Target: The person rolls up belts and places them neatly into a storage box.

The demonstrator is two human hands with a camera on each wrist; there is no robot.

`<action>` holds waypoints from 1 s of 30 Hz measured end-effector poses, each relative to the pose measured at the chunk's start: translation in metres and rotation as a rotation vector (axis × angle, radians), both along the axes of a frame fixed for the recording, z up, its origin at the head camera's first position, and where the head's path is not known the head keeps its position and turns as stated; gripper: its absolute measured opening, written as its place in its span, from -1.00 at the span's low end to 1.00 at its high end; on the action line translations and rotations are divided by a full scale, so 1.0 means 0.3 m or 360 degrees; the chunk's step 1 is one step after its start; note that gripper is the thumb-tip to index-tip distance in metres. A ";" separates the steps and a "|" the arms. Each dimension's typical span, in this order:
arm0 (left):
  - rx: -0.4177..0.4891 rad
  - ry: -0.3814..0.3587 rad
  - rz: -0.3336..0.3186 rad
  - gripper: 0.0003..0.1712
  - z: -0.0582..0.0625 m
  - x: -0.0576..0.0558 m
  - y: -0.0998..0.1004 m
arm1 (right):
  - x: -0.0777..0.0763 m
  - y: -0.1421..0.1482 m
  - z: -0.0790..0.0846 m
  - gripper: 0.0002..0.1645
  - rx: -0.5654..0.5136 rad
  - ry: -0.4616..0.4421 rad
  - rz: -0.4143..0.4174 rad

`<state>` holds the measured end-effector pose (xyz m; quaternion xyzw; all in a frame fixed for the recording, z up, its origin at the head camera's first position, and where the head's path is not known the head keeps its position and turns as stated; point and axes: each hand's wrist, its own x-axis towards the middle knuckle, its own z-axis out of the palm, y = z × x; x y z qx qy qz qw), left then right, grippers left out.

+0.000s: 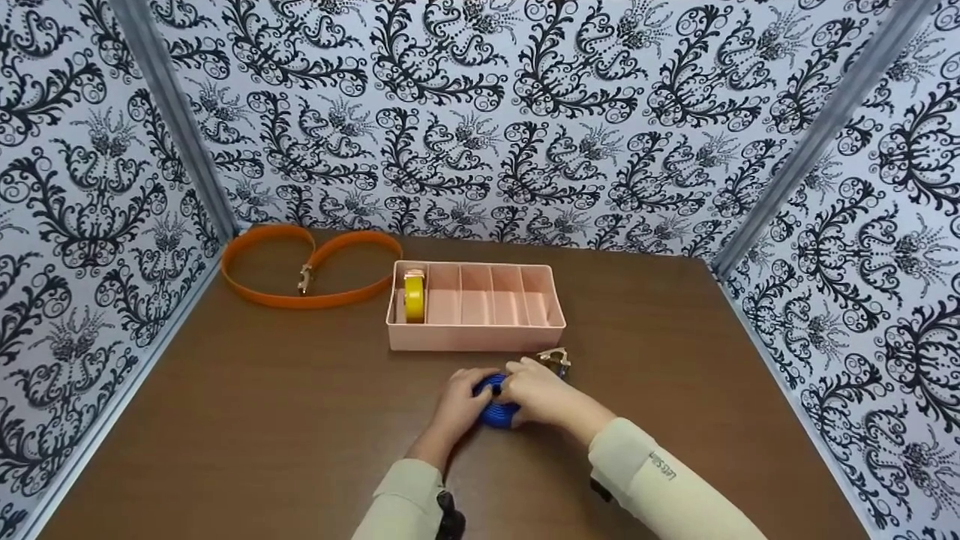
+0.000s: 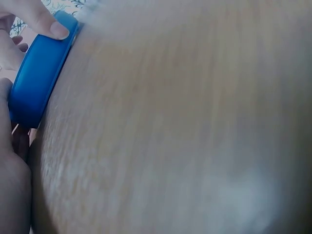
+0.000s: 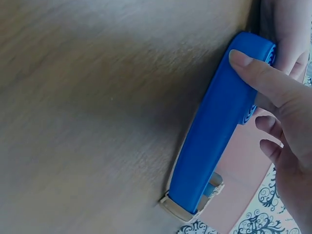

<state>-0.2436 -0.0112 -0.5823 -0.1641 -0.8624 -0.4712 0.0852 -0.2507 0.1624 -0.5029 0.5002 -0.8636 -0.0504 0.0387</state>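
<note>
Blue belt (image 1: 499,417), mostly coiled, sits gripped between your left hand (image 1: 460,400) and right hand (image 1: 543,391); its tail, ending in a buckle (image 1: 555,356) at two o'clock, is unrolled. Just beyond, at twelve, stands the pink tray (image 1: 480,337), yellow roll (image 1: 414,301) already in its nine-o'clock slot. Orange belt (image 1: 315,301) lies uncoiled at ten; tabletop (image 1: 675,352) stretches toward three.

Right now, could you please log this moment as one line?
left hand: holds blue belt; right hand: holds blue belt; blue belt: partly coiled, extended at buckle; yellow belt: in pink tray, leftmost compartment; orange belt: uncoiled
</note>
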 end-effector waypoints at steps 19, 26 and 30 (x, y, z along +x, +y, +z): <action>0.0031 -0.0020 0.0009 -0.65 0.001 -0.003 0.003 | 0.012 -0.027 -0.060 -0.51 -0.0239 0.0178 -0.0148; 0.0034 -0.0010 -0.0016 -0.67 0.001 -0.003 0.003 | 0.016 0.007 -0.022 -0.51 -0.0035 0.0067 -0.0026; 0.0021 0.0000 -0.0044 -0.67 0.005 -0.002 0.001 | 0.014 0.025 -0.008 -0.50 -0.0040 -0.0053 -0.0006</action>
